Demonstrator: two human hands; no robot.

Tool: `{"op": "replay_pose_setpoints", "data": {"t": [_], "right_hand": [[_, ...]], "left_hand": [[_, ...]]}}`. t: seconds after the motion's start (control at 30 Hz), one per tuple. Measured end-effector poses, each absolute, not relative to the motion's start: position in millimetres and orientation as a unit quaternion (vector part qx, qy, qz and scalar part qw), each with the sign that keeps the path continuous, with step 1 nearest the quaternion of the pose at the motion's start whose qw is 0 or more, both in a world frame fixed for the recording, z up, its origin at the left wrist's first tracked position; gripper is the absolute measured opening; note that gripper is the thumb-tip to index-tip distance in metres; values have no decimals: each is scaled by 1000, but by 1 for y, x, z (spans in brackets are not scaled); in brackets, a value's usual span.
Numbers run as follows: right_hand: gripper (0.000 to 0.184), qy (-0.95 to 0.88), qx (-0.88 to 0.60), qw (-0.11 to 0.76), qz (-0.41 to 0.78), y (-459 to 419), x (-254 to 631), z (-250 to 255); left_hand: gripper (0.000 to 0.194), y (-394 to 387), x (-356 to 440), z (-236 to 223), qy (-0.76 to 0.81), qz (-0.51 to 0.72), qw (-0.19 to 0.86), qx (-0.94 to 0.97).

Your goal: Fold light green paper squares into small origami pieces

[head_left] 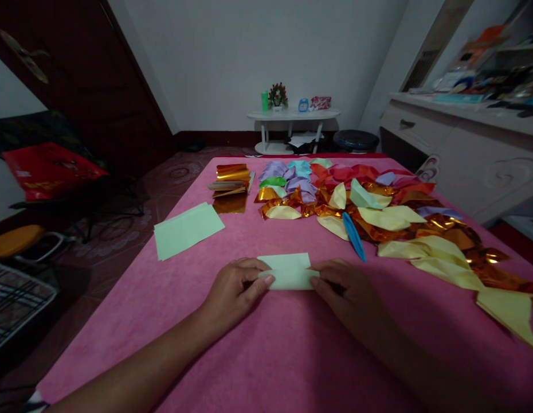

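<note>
A: Head view. First entry?

B: Folded paper [290,272], one, pale green. Location: near middle of the pink-covered surface [249,355], between the two hands, long side crosswise. The near layer spreads slightly wider than the layer behind it.

A: Hands?

B: Left hand [238,284]: fingers grasping the paper's left end, thumb along the near side. Right hand [351,289]: fingers grasping the right end, thumb at the near corner.

A: Loose stock, left side?

B: Pale green sheets [189,230], one overlapping stack, lying flat and set askew, beyond the left hand. Behind and to its right, gold foil sheets [230,203], one stack, some of them bent upward.

A: Right side?

B: Narrow folded blue piece [355,236], one, lying beyond the right hand. Around and past it, a broad spread of folded pieces [393,218]: yellow, orange-gold foil, purple, red, green; count not legible through the overlaps.

A: Background?

B: White oval-topped surface [294,115], bearing a green cup [265,101], a red-flowered ornament [277,94], a small blue item [303,105] and a red-and-white pack [320,102]. At far left, one red bag [51,172].
</note>
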State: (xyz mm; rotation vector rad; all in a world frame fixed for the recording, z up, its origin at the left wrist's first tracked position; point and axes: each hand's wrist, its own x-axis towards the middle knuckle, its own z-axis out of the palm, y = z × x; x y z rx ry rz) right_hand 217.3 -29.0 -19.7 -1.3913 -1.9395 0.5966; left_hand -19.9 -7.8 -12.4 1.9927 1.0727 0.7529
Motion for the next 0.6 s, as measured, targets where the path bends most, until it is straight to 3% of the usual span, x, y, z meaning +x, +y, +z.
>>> {"op": "replay_pose_setpoints", "data": {"t": [0.33, 0.6], "right_hand": [[12, -736, -574, 311, 180, -21, 211, -19], [9, -720, -603, 288, 185, -18, 212, -22]], "left_hand": [[21, -2, -18, -26, 511, 335, 338, 716], [11, -3, -20, -28, 536, 297, 308, 728]]}}
